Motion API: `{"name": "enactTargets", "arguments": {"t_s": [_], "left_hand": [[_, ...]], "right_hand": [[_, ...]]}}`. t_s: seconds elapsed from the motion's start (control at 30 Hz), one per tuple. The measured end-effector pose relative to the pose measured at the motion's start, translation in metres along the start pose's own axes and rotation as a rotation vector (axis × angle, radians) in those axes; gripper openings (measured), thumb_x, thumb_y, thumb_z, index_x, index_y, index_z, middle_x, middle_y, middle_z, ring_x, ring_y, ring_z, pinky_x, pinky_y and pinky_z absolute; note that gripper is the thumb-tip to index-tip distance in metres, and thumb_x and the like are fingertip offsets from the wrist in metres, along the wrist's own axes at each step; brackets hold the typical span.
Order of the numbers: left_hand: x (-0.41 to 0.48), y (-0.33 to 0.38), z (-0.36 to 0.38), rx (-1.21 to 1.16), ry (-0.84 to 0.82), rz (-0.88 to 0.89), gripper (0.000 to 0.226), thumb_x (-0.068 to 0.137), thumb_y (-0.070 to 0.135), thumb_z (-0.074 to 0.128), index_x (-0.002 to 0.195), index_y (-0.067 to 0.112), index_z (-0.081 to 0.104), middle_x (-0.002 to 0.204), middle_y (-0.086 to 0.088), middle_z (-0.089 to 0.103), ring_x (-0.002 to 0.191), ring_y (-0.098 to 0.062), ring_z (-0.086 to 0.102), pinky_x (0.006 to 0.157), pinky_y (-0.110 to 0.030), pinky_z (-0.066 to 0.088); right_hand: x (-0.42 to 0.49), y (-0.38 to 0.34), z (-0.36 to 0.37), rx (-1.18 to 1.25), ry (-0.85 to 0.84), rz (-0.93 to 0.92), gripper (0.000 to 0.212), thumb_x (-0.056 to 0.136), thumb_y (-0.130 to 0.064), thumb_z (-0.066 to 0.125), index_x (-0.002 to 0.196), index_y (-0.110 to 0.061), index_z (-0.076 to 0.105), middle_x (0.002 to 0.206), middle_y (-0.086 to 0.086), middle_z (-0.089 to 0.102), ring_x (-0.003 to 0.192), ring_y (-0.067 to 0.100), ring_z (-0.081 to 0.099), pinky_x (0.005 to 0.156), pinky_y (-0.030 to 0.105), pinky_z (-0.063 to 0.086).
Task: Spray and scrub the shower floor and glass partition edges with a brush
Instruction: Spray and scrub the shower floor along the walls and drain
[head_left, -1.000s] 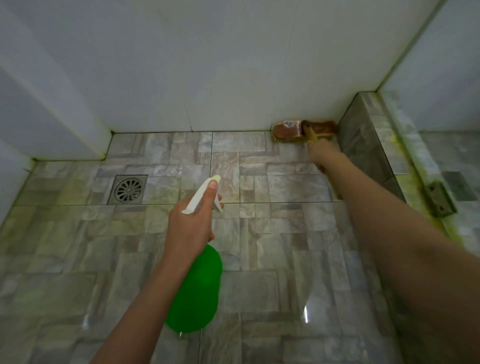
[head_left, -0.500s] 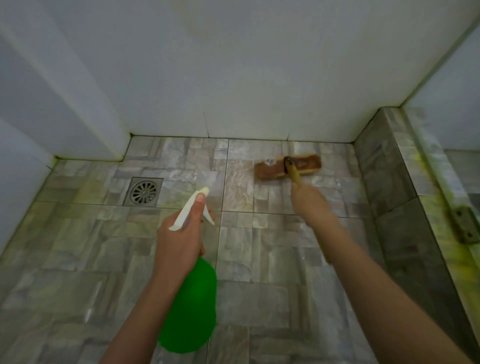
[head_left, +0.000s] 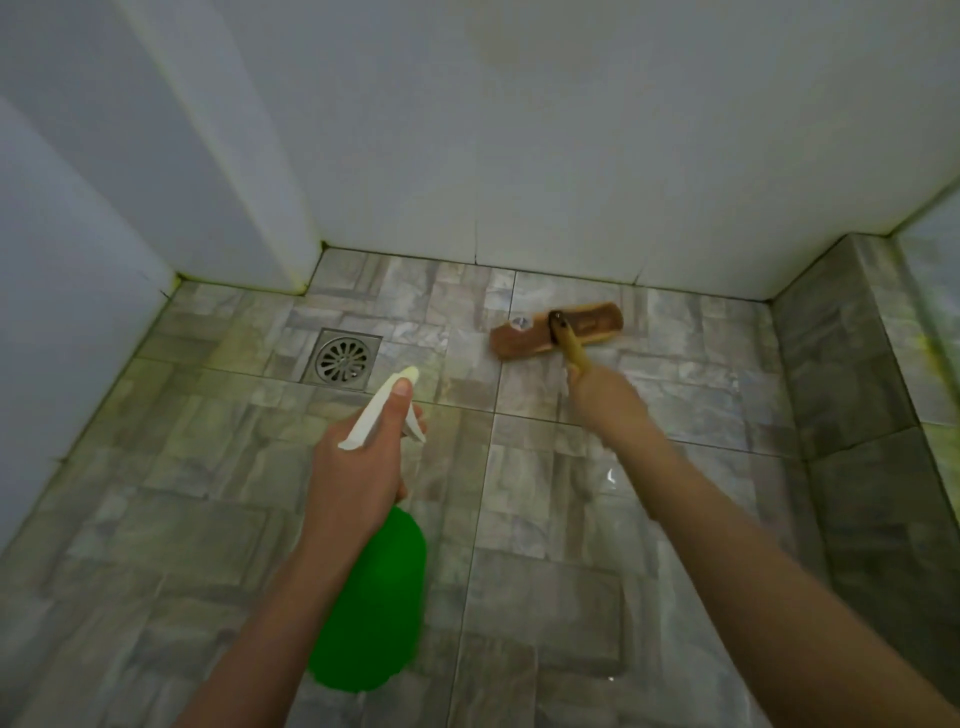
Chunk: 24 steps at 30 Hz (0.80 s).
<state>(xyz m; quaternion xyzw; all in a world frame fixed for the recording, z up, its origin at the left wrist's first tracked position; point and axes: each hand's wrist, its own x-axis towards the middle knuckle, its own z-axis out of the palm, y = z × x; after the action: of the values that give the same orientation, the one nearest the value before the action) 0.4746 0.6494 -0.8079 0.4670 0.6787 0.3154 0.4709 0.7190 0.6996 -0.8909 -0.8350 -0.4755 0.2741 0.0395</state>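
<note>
Mid-scrub, by the look of it. Holding the brush (head_left: 524, 339) by its yellow handle in a clenched right hand (head_left: 605, 400), brown head laid flat on the floor (head_left: 545, 597) near the back wall (head_left: 519, 156), to the right of the drain (head_left: 344, 357) and apart from it. Gripping a green spray bottle (head_left: 371, 603) in the left hand (head_left: 358, 467), one fingertip resting on top of the white spray head, nozzle aimed forward at the tiles between drain and brush; trigger squeezed or not, impossible to tell. No foam to be made out on the tiles, only a wet-looking glint just beside the right forearm, so hard to judge the amount sprayed or scrubbed. Greenish-yellow staining along the left wall joint and on top of the tiled ledge (head_left: 852, 374) at the right, pointing to work left there. Glass partition barely in frame at the far right, too little to assess. Probably early to midway: floor under way, corners, ledge and partition edges to come
</note>
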Motion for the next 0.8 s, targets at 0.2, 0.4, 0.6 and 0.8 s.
{"name": "enactTargets", "arguments": {"t_s": [0.2,0.4,0.6,0.8], "left_hand": [[-0.001,-0.005,-0.025,0.004,-0.043,-0.002,0.043,0.095,0.059,0.052,0.083,0.027,0.077,0.103,-0.030,0.072,0.039,-0.015,0.047,0.039,-0.019,0.041],[0.014,0.005,-0.073,0.031,-0.041,0.045,0.036,0.094,0.066,0.050,0.084,0.042,0.075,0.088,-0.008,0.080,0.038,-0.016,0.051,0.045,-0.027,0.046],[0.017,0.000,-0.102,0.100,-0.074,0.054,0.059,0.085,0.076,0.045,0.085,0.027,0.079,0.099,-0.026,0.075,0.037,-0.012,0.051,0.044,-0.019,0.044],[0.019,-0.015,-0.109,0.005,-0.054,0.070,0.056,0.083,0.075,0.045,0.082,0.031,0.080,0.092,-0.020,0.078,0.036,-0.014,0.050,0.044,-0.021,0.046]], "right_hand": [[0.049,-0.055,-0.026,0.035,-0.086,0.029,0.035,0.102,-0.018,0.028,0.116,0.000,0.054,0.084,0.026,0.064,0.060,0.030,0.059,0.054,0.031,0.049],[0.078,-0.088,-0.014,0.583,-0.196,0.090,0.026,0.093,-0.005,0.034,0.069,-0.013,0.042,0.068,0.011,0.048,0.057,0.023,0.049,0.057,0.035,0.047],[-0.012,-0.081,0.044,0.410,-0.046,0.063,0.034,0.101,-0.032,0.035,0.082,-0.007,0.048,0.078,0.013,0.056,0.063,0.029,0.055,0.051,0.032,0.044],[0.035,-0.131,0.035,0.236,-0.068,0.007,0.045,0.102,-0.034,0.030,0.103,0.001,0.057,0.079,0.017,0.058,0.058,0.027,0.055,0.046,0.030,0.042]]}}
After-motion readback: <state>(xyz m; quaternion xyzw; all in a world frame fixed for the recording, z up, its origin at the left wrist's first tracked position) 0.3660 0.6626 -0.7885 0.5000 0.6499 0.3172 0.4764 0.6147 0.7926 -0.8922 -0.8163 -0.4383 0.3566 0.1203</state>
